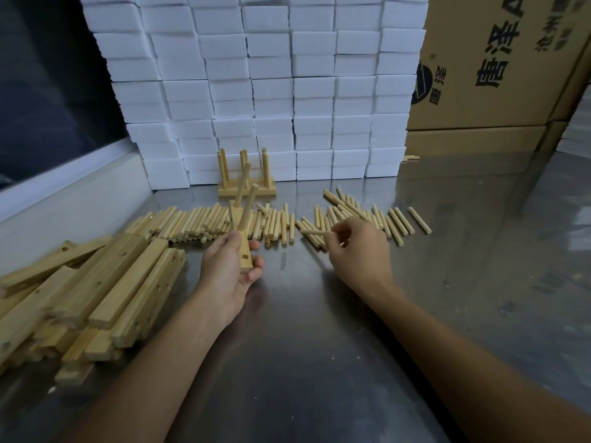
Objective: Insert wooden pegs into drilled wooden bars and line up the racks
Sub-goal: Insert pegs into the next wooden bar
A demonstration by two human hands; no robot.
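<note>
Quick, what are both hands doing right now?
Left hand: grips a drilled wooden bar with two pegs already in it.
Right hand: pinches one loose wooden peg.

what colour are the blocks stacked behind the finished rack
White, the stacked blocks; clearest in the head view, behind the pale wooden rack.

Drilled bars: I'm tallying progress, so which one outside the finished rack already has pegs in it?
The bar gripped in the left hand, two pegs standing in it, one hole near its end empty. The bars piled at left have none.
</note>
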